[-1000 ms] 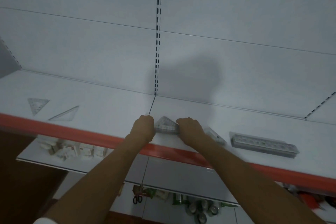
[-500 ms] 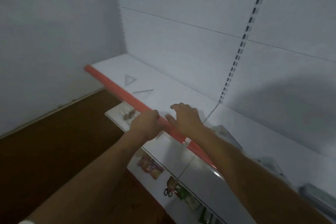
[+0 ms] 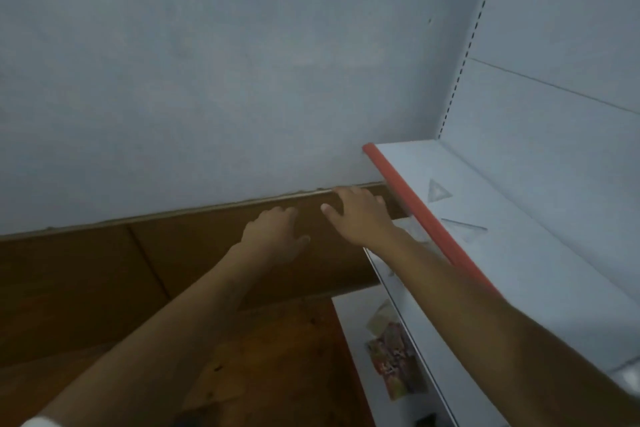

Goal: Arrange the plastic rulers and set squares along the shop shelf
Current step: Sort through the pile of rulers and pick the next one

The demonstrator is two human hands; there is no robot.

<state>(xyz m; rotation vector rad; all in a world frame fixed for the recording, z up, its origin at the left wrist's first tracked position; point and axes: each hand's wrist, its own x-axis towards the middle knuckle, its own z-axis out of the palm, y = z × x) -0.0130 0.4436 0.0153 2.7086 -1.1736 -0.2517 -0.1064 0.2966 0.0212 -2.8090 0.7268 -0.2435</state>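
The white shop shelf [image 3: 540, 253] with its red front strip [image 3: 426, 218] runs along the right. Two clear plastic set squares lie flat near its far end: a small triangle [image 3: 438, 190] and a long thin one [image 3: 465, 228] closer to me. My left hand [image 3: 275, 236] hangs in the air left of the shelf, fingers loosely spread, nothing in it. My right hand [image 3: 360, 215] is also off the shelf, just left of the red strip, fingers apart and empty. No ruler is in view.
A lower white shelf [image 3: 388, 350] under the red strip carries colourful packets [image 3: 394, 357]. A plain pale wall [image 3: 207, 80] fills the left and centre above a brown wooden floor [image 3: 104, 288]. The perforated shelf upright [image 3: 464, 55] stands at the back corner.
My view has swung left, from the shelf's middle to its far end. Both hands let go of the set square they were on and now hover off the shelf's front edge.
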